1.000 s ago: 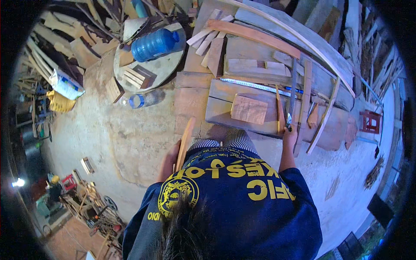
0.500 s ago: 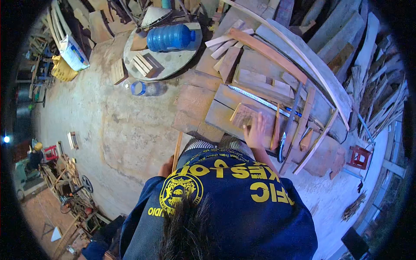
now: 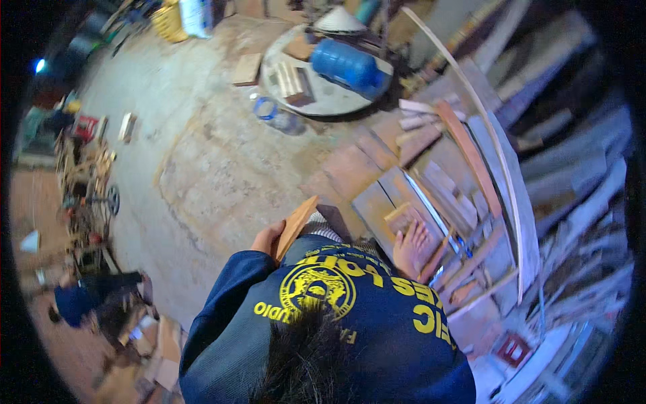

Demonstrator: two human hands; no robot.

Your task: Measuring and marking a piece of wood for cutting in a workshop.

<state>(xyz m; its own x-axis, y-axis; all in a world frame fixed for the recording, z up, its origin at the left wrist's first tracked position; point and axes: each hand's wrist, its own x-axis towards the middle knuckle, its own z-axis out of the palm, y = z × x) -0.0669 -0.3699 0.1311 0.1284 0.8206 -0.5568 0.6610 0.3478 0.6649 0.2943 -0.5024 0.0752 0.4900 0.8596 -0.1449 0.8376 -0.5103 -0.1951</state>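
Gripping wood, left hand overhangs concrete floor; right hand, splayed, seemingly touches block.

Wooden board looks matt, plastic jug glossy.

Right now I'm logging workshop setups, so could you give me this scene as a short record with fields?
Left grip: holding a board, slanted
Right grip: open, fingers spread over a block; contact unclear
Beyond block: ruler
Round table: blue jug, wood stack
Lower right: red stool
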